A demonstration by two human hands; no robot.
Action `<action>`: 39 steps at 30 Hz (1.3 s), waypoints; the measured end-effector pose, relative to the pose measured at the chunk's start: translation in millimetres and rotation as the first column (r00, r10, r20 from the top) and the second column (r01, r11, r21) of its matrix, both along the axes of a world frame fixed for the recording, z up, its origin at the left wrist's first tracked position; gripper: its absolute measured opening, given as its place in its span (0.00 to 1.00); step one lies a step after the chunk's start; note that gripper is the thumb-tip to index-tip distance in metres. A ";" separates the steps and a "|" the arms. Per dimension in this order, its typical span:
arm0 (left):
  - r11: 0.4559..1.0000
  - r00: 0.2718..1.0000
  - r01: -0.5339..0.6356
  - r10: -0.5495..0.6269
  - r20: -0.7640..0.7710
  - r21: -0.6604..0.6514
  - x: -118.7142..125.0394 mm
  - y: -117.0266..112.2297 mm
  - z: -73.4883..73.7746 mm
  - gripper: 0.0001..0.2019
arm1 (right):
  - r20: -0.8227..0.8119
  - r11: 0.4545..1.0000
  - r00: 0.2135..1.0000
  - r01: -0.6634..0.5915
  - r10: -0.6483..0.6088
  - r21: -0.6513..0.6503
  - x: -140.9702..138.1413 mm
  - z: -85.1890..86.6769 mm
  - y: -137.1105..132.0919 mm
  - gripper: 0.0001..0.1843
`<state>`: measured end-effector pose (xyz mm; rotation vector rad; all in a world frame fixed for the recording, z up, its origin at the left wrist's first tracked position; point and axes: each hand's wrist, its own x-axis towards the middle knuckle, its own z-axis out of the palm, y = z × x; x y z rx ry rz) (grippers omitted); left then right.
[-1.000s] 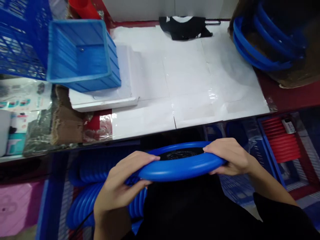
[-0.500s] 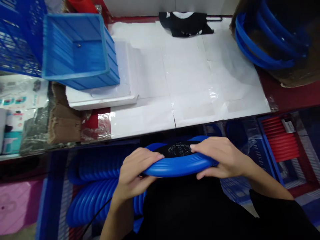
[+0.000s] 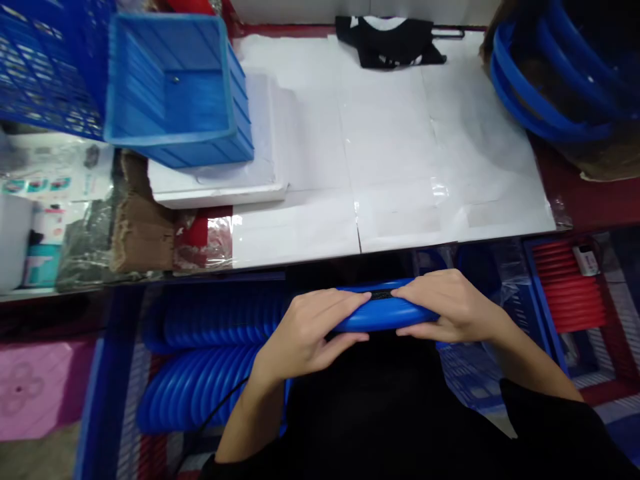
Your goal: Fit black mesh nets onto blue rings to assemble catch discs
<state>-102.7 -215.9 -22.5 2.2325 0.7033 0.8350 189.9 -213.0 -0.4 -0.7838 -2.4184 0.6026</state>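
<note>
Both my hands hold a blue ring with a black mesh middle (image 3: 383,313) just below the table's near edge. The ring is squeezed narrow, folded in on itself, and only a thin strip of the mesh shows. My left hand (image 3: 310,333) is closed round its left end. My right hand (image 3: 447,307) is closed round its right end, fingers over the top rim.
A white-papered table (image 3: 390,167) lies ahead. On it stand a blue plastic bin (image 3: 175,87) at the left and a black cloth item (image 3: 390,40) at the back. Blue rings (image 3: 550,87) pile at the right. Stacked blue rings (image 3: 210,360) lie in a crate below left; red ones (image 3: 565,287) at the right.
My hands have moved toward each other, pressing the ring from a wide oval into a narrow folded shape. The mesh middle has nearly closed from sight.
</note>
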 end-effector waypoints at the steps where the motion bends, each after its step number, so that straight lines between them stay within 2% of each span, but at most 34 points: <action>1: 1.000 1.000 -0.022 0.021 0.006 0.018 3.9 -1.6 2.1 0.19 | 0.009 1.000 1.000 0.006 -0.006 -0.003 0.5 2.2 -0.5 0.19; 7: 0.986 0.990 -0.139 0.138 0.020 0.096 8.4 -13.3 13.6 0.16 | -0.007 0.999 1.000 0.028 -0.028 0.033 0.3 12.7 -5.6 0.17; 12: 0.997 0.997 -0.072 0.073 -0.002 0.041 0.2 -11.5 21.1 0.17 | -0.023 0.999 1.000 0.001 0.000 0.054 -3.8 10.8 -8.5 0.18; 16: 0.998 0.998 -0.064 0.065 -0.002 0.024 -19.7 -6.2 15.3 0.23 | -0.102 0.999 0.995 -0.014 0.019 0.046 4.4 -1.5 -6.4 0.24; 20: 0.996 0.995 -0.085 0.086 0.052 -0.020 -35.0 -7.5 7.2 0.21 | -0.164 1.000 0.986 -0.023 0.019 -0.019 8.5 -7.9 -2.9 0.30; 25: 0.994 0.993 -0.111 0.111 0.047 -0.005 -30.6 -13.6 10.1 0.19 | 0.004 0.999 1.000 0.006 -0.006 0.043 -10.0 10.3 -7.9 0.28; 30: 0.992 0.991 -0.129 0.129 0.042 0.012 -28.6 -17.7 19.2 0.20 | 0.024 0.998 0.998 0.053 -0.055 0.046 -25.0 27.8 -13.7 0.25; 33: 0.988 0.987 -0.151 0.150 0.055 0.014 -29.3 -23.2 22.4 0.20 | 0.013 0.996 0.998 0.063 -0.064 0.062 -26.4 28.4 -14.7 0.24; 39: 0.956 0.957 -0.282 0.275 0.090 0.078 -21.9 -36.4 25.3 0.21 | -0.040 0.981 0.986 0.167 -0.164 0.094 -34.4 19.9 -24.1 0.21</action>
